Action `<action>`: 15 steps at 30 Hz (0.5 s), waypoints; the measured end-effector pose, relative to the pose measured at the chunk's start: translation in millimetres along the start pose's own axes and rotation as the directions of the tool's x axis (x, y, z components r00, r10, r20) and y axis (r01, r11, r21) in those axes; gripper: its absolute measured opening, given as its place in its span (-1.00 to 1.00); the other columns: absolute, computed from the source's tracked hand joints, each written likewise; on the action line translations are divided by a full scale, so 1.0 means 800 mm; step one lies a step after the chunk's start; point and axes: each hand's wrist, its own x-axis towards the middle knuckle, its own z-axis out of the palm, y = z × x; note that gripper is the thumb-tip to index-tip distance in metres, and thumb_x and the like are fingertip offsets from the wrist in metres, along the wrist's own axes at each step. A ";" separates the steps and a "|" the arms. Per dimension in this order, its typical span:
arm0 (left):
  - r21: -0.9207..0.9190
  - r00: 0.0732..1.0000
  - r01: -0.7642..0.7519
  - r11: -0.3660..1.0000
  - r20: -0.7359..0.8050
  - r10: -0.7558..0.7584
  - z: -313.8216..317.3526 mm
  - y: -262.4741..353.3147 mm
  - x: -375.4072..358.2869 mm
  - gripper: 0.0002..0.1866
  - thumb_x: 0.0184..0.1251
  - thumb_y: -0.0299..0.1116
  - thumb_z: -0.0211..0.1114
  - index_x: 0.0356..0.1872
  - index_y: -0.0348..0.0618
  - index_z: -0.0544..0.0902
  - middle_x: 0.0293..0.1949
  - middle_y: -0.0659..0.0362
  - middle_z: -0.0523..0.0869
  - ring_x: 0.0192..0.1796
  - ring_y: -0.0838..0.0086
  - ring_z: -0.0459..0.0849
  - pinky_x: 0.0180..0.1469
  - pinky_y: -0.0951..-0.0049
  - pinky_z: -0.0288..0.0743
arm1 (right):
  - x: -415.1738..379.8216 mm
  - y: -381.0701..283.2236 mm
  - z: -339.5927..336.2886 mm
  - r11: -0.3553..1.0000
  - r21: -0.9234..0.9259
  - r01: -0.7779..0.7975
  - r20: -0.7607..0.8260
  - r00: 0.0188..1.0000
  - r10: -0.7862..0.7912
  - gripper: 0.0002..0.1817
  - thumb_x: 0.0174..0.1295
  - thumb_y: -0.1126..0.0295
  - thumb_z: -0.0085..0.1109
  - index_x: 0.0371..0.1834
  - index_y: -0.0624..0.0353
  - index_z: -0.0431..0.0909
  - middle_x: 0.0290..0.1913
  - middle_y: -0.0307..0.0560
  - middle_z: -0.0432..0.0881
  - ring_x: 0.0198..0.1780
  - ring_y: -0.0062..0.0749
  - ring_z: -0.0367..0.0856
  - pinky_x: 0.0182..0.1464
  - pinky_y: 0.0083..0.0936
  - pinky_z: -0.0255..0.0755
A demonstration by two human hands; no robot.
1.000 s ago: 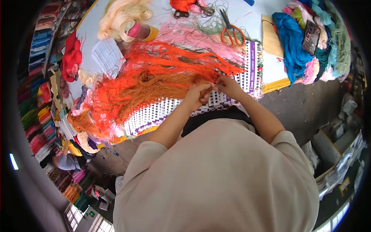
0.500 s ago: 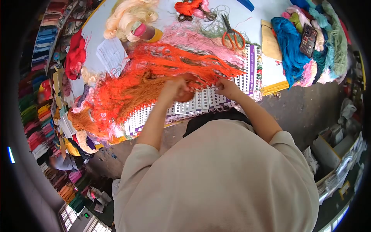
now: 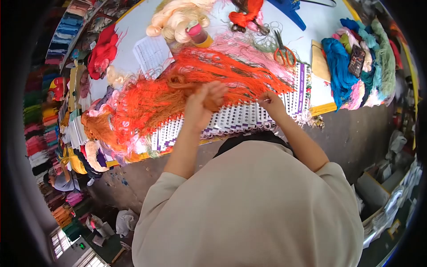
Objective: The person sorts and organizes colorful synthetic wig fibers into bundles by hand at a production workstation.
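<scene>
My left hand [image 3: 204,100], slightly blurred, has its fingers stretched out over the brown-orange threads [image 3: 180,95], some of which hang beside its palm. Bright orange threads [image 3: 213,62] spread behind it, looped along a row of white hole-punched cards [image 3: 235,116]. To the right, my right hand [image 3: 272,104] is pinched closed near the cards' upper edge and the ends of the orange threads. What lies between its fingertips is too small to make out. A purple-printed card [image 3: 301,89] stands at the row's right end.
Orange-handled scissors [image 3: 284,55], a thread cone [image 3: 199,35], a paper sheet [image 3: 151,52] and cream skeins [image 3: 178,18] lie beyond the threads. Blue skeins [image 3: 333,62] and a phone [image 3: 356,61] are at the right. A person [image 3: 64,180] is at the far left.
The view has shifted, so the table contents appear further right. My left hand has opened from a curled pose, its fingers now extended. My right hand remains near the cards' edge.
</scene>
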 end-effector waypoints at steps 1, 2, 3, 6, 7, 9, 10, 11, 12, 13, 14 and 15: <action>-0.089 0.991 0.009 0.996 0.132 0.003 0.010 -0.012 -0.002 -0.52 0.56 -0.11 -0.03 0.20 -0.35 0.48 0.20 -0.06 0.58 0.29 0.23 0.53 0.21 0.27 0.48 | -0.016 -0.041 0.003 0.989 0.146 -0.004 0.012 1.000 0.002 -0.79 0.20 0.39 0.32 -0.15 0.20 0.59 -0.35 -0.22 0.63 -0.25 -0.58 0.58 -0.18 -0.57 0.47; -0.126 0.987 0.002 0.992 0.162 0.019 0.022 -0.017 -0.006 -0.53 0.54 -0.12 0.01 0.18 -0.36 0.49 0.21 -0.03 0.57 0.29 0.27 0.52 0.26 0.26 0.44 | -0.029 -0.075 0.006 0.954 0.301 -0.006 0.045 0.999 -0.008 -0.82 0.23 0.43 0.28 -0.14 0.21 0.58 -0.35 -0.24 0.62 -0.25 -0.61 0.57 -0.16 -0.60 0.46; -0.163 0.980 -0.003 0.987 0.193 0.035 0.034 -0.019 -0.012 -0.55 0.53 -0.14 0.05 0.16 -0.36 0.50 0.22 0.00 0.56 0.29 0.30 0.51 0.32 0.26 0.39 | -0.043 -0.104 0.009 0.894 0.448 -0.013 0.077 0.997 -0.024 -0.85 0.27 0.46 0.24 -0.14 0.23 0.58 -0.34 -0.27 0.61 -0.24 -0.64 0.56 -0.14 -0.63 0.45; -0.144 0.971 0.011 0.990 0.238 0.024 0.040 -0.020 -0.024 -0.56 0.53 -0.20 0.06 0.19 -0.39 0.48 0.20 0.01 0.56 0.25 0.32 0.53 0.29 0.31 0.40 | -0.086 -0.186 0.013 0.805 0.594 0.009 0.144 0.983 -0.116 -0.82 0.28 0.46 0.25 -0.08 0.22 0.58 -0.28 -0.28 0.63 -0.23 -0.65 0.54 -0.11 -0.65 0.42; -0.113 0.952 0.044 0.993 0.306 -0.007 0.042 -0.017 -0.027 -0.56 0.52 -0.22 0.07 0.20 -0.41 0.47 0.19 0.01 0.57 0.23 0.34 0.54 0.28 0.32 0.39 | -0.094 -0.201 0.016 0.780 0.626 0.004 0.184 0.971 -0.153 -0.80 0.27 0.44 0.28 -0.07 0.20 0.59 -0.27 -0.29 0.64 -0.22 -0.66 0.53 -0.12 -0.66 0.40; -0.132 0.943 0.041 0.990 0.334 0.005 0.054 -0.019 -0.040 -0.56 0.51 -0.27 0.07 0.22 -0.43 0.46 0.16 0.02 0.58 0.19 0.36 0.56 0.25 0.35 0.40 | -0.098 -0.199 0.031 0.794 0.606 0.033 0.151 0.976 -0.155 -0.80 0.27 0.44 0.27 -0.07 0.20 0.62 -0.25 -0.30 0.65 -0.24 -0.67 0.52 -0.12 -0.66 0.39; -0.045 0.941 0.002 0.999 0.338 0.013 0.057 -0.018 -0.047 -0.55 0.54 -0.27 -0.01 0.25 -0.43 0.43 0.17 -0.02 0.57 0.22 0.34 0.54 0.28 0.33 0.37 | -0.101 -0.198 0.037 0.804 0.593 0.053 0.138 0.976 -0.166 -0.82 0.28 0.45 0.26 -0.09 0.20 0.63 -0.26 -0.31 0.65 -0.24 -0.68 0.51 -0.13 -0.66 0.38; 0.042 0.940 -0.038 0.998 0.341 0.021 0.058 -0.017 -0.051 -0.53 0.57 -0.26 -0.09 0.28 -0.42 0.41 0.19 -0.07 0.56 0.25 0.31 0.52 0.32 0.32 0.34 | -0.104 -0.198 0.041 0.813 0.579 0.071 0.126 0.976 -0.175 -0.84 0.28 0.45 0.26 -0.11 0.21 0.64 -0.26 -0.31 0.65 -0.24 -0.68 0.50 -0.13 -0.67 0.37; -0.060 0.948 -0.006 0.998 0.318 0.025 0.057 -0.019 -0.053 -0.60 0.50 -0.34 0.06 0.19 -0.44 0.49 0.10 0.03 0.62 0.14 0.34 0.59 0.23 0.35 0.42 | -0.109 -0.199 0.043 0.810 0.581 0.078 0.113 0.978 -0.175 -0.90 0.28 0.46 0.25 -0.19 0.20 0.65 -0.27 -0.32 0.64 -0.27 -0.70 0.46 -0.16 -0.68 0.34; -0.058 0.945 -0.006 0.998 0.326 0.024 0.052 -0.019 -0.053 -0.60 0.50 -0.34 0.06 0.19 -0.44 0.49 0.10 0.03 0.62 0.14 0.34 0.59 0.23 0.35 0.42 | -0.112 -0.197 0.044 0.810 0.581 0.084 0.106 0.978 -0.178 -0.90 0.28 0.46 0.25 -0.19 0.20 0.65 -0.27 -0.32 0.64 -0.27 -0.70 0.46 -0.16 -0.68 0.34; -0.088 0.944 -0.004 0.996 0.329 0.033 0.046 -0.020 -0.053 -0.62 0.50 -0.35 0.05 0.17 -0.44 0.51 0.10 0.01 0.62 0.14 0.34 0.59 0.23 0.35 0.43 | -0.115 -0.194 0.046 0.816 0.569 0.101 0.093 0.978 -0.185 -0.92 0.28 0.47 0.25 -0.22 0.20 0.64 -0.28 -0.32 0.64 -0.28 -0.70 0.45 -0.17 -0.68 0.33; -0.117 0.942 -0.002 0.993 0.332 0.041 0.042 -0.021 -0.053 -0.64 0.50 -0.36 0.05 0.15 -0.44 0.52 0.10 0.00 0.63 0.14 0.33 0.60 0.23 0.34 0.43 | -0.119 -0.192 0.047 0.822 0.558 0.115 0.081 0.978 -0.192 -0.95 0.27 0.47 0.25 -0.25 0.19 0.63 -0.30 -0.32 0.63 -0.30 -0.70 0.45 -0.19 -0.68 0.33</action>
